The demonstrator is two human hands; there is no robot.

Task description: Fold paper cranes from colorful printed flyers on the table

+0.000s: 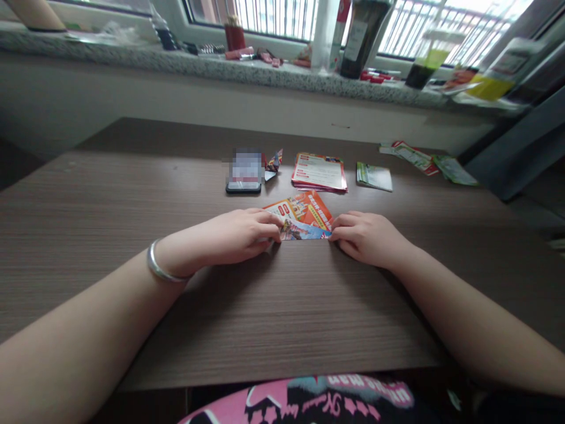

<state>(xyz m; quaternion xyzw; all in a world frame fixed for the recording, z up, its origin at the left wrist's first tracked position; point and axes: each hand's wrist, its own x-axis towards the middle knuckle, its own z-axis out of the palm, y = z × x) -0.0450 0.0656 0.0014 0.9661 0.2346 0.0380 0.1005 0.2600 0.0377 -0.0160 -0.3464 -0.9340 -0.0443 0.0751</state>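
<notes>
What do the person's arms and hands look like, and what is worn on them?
The left forearm and the right forearm are bare, with no sleeves in view. A plain, smooth silver bangle circles the left one at the wrist. Neither the left hand nor the right hand wears a glove, and no ring shows.

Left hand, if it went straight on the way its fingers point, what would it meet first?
The left hand already touches the folded flyer; past that, probably the right hand.

I get 1 head view: forward-down over table (79,247), facing windowsill (273,73), left hand (229,235) and right hand (368,238) close up.
</notes>
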